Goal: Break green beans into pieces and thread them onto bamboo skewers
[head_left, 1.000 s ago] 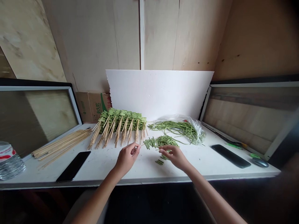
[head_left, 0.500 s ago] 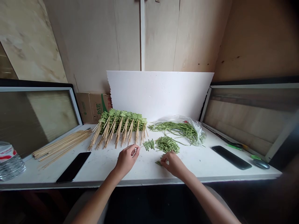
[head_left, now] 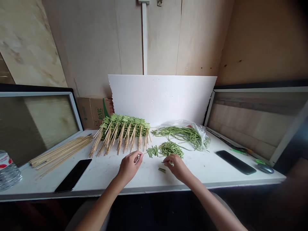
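Note:
Between thumb and fingers, my left hand (head_left: 129, 166) pinches the bare end of a bamboo skewer (head_left: 144, 153). Several short green bean pieces (head_left: 152, 151) are threaded crosswise on it, side by side. My right hand (head_left: 177, 166) is closed in a pinch, with the tip of a bean piece (head_left: 163, 162) showing at the fingertips. Just below it, a few cut bean pieces (head_left: 162, 169) lie on the white table (head_left: 144, 178). Behind the right hand sits a heap of cut beans (head_left: 171, 149), partly hidden by the fingers.
Filled bean skewers (head_left: 126, 126) are stacked at back left, sticks towards me. Loose bamboo skewers (head_left: 61, 151), a black phone (head_left: 73, 175) and a water bottle (head_left: 8, 171) lie left. Long beans (head_left: 183, 132) in a plastic bag, a dark phone-like slab (head_left: 235, 162) and a mouse (head_left: 265, 168) lie right.
My right hand has risen slightly from the small group of pieces, a bean piece now in its pinch. The left hand keeps its hold on the skewer. The view has shifted a little.

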Motion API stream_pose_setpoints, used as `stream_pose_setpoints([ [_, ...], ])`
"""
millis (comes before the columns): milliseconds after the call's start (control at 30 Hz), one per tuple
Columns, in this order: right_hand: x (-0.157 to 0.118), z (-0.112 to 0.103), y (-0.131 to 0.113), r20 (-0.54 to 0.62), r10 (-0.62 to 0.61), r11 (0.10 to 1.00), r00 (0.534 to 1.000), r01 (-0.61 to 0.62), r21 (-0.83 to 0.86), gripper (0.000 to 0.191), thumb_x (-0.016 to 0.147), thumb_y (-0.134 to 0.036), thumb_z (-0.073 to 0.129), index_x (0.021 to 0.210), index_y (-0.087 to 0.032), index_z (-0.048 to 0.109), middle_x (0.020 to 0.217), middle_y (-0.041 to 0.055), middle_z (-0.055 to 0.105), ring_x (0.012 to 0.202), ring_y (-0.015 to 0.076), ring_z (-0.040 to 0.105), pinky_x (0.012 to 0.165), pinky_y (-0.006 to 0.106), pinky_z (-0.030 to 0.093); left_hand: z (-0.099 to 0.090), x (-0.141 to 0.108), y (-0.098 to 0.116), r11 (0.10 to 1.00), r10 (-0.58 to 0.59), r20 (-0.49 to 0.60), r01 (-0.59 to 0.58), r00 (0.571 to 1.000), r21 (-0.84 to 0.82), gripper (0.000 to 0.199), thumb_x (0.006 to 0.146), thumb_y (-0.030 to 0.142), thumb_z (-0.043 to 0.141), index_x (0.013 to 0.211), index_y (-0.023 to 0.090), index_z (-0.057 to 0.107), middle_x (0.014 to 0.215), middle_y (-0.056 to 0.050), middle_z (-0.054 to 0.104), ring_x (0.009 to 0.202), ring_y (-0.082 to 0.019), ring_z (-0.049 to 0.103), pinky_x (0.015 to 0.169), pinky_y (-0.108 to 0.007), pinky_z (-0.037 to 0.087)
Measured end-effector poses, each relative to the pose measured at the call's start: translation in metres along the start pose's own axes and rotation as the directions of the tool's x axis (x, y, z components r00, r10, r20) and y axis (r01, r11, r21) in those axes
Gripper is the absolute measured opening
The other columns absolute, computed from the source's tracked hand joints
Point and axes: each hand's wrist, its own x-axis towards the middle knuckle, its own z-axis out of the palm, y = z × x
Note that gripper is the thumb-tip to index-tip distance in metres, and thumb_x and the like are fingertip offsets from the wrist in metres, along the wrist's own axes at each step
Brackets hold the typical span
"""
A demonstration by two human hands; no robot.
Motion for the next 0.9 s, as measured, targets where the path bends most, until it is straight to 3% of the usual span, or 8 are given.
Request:
stream_pose_setpoints([
  [133,0.008,-0.014,0.007,-0.033,0.131,0.932,0.991,-0.111,0.346,0.026,0.090,-0.044,0.067,0.096,-0.019,0.074,0.094,0.0095,0.075,0.087,0.0262,0.068,0.076,0.038,0.054,0.000,0.000,0.003,1.000,0.013,-0.003,-0.013,1.000,-0.014,0.030,0.103,0.041,0.046,0.091,0.022,0.065,0.063,0.005,0.042,0.058,-0.014,0.043,0.059,-0.024,0.032],
  [233,0.011,-0.021,0.008,-0.006,0.236,0.755,0.972,-0.179,0.631,0.043,0.080,-0.053,0.079,0.105,-0.019,0.075,0.095,0.0081,0.076,0.090,0.0247,0.069,0.078,0.036,0.054,-0.001,-0.001,0.007,0.999,0.034,-0.001,-0.034,0.999,-0.028,0.030,0.104,0.040,0.045,0.091,0.021,0.065,0.063,0.005,0.042,0.058,-0.014,0.043,0.059,-0.024,0.033],
  [333,0.012,-0.024,0.004,0.007,0.291,0.594,0.957,-0.186,0.783,0.047,0.075,-0.056,0.082,0.104,-0.020,0.077,0.089,0.0054,0.075,0.082,0.0208,0.067,0.075,0.033,0.053,-0.002,-0.002,0.011,0.998,0.046,0.007,-0.046,0.999,-0.038,0.029,0.103,0.039,0.046,0.091,0.021,0.065,0.064,0.004,0.042,0.058,-0.014,0.043,0.059,-0.024,0.033],
  [467,0.013,-0.023,-0.003,0.005,0.302,0.484,0.953,-0.158,0.861,0.046,0.073,-0.062,0.081,0.093,-0.021,0.077,0.087,0.0057,0.075,0.083,0.0218,0.067,0.075,0.033,0.053,-0.002,-0.003,0.014,0.997,0.064,-0.003,-0.064,0.998,-0.043,0.027,0.103,0.036,0.047,0.091,0.021,0.066,0.064,0.004,0.043,0.058,-0.014,0.041,0.058,-0.023,0.032],
  [700,0.010,-0.018,-0.008,0.058,0.316,0.329,0.947,-0.167,0.929,0.035,0.079,-0.053,0.081,0.098,-0.024,0.078,0.112,0.0082,0.079,0.124,0.0295,0.065,0.099,0.037,0.054,0.001,-0.005,0.015,0.997,0.066,0.015,-0.065,0.998,-0.047,0.027,0.103,0.037,0.047,0.091,0.021,0.066,0.064,0.004,0.041,0.058,-0.013,0.041,0.058,-0.023,0.033],
  [900,0.008,-0.014,-0.010,0.071,0.324,0.303,0.943,-0.174,0.937,0.035,0.080,-0.052,0.081,0.101,-0.023,0.079,0.114,0.0081,0.079,0.124,0.0293,0.066,0.101,0.038,0.054,0.001,-0.006,0.015,0.997,0.058,0.026,-0.057,0.998,-0.058,0.026,0.103,0.036,0.048,0.090,0.021,0.065,0.065,0.004,0.043,0.059,-0.013,0.042,0.059,-0.024,0.034],
])
